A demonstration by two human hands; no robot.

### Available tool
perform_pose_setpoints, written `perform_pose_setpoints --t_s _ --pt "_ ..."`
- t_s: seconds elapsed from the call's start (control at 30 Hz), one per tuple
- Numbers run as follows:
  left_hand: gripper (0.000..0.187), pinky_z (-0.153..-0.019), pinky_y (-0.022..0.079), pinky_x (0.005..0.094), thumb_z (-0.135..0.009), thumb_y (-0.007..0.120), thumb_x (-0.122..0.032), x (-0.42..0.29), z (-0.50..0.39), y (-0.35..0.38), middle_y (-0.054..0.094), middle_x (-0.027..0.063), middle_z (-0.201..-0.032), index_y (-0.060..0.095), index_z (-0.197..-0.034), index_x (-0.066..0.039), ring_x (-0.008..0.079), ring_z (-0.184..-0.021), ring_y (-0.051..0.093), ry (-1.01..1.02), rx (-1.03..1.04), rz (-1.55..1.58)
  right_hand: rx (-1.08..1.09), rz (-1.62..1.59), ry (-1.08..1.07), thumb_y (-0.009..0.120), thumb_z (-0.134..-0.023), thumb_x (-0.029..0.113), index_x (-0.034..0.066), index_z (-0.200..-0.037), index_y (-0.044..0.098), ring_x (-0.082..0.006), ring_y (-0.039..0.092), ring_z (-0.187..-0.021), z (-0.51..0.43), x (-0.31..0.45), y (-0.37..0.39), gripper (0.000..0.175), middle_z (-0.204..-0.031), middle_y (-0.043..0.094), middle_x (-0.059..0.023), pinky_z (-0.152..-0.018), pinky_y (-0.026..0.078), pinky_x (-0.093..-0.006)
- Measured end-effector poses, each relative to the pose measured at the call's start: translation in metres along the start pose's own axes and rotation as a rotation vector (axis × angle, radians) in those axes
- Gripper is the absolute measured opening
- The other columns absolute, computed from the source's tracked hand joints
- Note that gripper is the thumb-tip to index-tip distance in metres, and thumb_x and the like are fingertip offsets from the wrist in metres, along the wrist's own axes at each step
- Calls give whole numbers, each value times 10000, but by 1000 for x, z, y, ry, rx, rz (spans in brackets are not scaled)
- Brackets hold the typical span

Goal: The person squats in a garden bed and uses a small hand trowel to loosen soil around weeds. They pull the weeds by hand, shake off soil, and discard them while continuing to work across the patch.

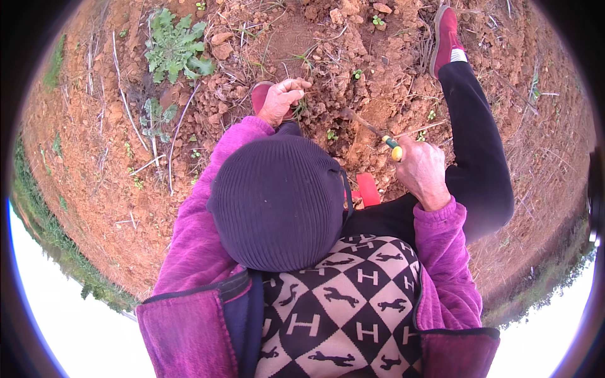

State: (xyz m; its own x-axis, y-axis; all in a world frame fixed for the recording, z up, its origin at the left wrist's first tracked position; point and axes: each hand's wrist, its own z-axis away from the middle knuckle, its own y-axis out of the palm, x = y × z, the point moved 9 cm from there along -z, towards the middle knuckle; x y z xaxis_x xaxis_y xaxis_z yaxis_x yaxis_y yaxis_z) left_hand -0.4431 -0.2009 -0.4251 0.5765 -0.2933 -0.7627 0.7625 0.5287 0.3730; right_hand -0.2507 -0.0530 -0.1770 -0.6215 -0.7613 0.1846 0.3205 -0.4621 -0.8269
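Low over the reddish soil, beside my red shoe (261,96), my left hand (283,100) has its fingers bent around a tuft of thin green grass (300,107). To the right, my right hand (422,169) is closed round the handle of a small digging tool (391,142) with a green and yellow grip. Its rusty metal shaft slants up and left to the loose soil, where the tip is hard to make out. Between both hands a small leafy seedling (332,135) stands among clods.
A large lobed leafy weed (175,47) grows at the upper left, with dry stalks (124,94) near it. A red object (368,189) lies by my bent leg. My other red shoe (445,40) rests on the soil at the upper right. A knee under dark ribbed fabric (279,203) fills the middle.
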Motion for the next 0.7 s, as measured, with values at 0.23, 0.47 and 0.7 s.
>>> perform_pose_setpoints --t_s 0.23,0.47,0.7 --pt "71 -706 532 337 -869 568 22 -17 18 -29 661 150 -1016 553 -876 -47 265 -925 661 -29 -78 669 -97 -129 32 668 -789 99 78 -870 587 -356 611 -604 22 13 -64 117 -647 598 -149 -555 459 -445" --pt "72 -517 451 237 -884 607 -40 -22 -7 -55 645 51 -812 582 -945 -69 96 -571 541 -77 -329 374 -107 14 -43 638 -809 98 71 -928 555 -363 647 -661 -35 42 -66 148 -692 633 -168 -571 487 -471" --pt "100 -433 313 200 -901 634 -175 -24 -38 -59 562 -28 -683 653 -939 -84 36 -535 459 -269 -384 -32 20 232 -110 602 -781 70 31 -866 541 -376 670 -701 -68 82 -64 112 -698 647 -188 -631 527 -485"
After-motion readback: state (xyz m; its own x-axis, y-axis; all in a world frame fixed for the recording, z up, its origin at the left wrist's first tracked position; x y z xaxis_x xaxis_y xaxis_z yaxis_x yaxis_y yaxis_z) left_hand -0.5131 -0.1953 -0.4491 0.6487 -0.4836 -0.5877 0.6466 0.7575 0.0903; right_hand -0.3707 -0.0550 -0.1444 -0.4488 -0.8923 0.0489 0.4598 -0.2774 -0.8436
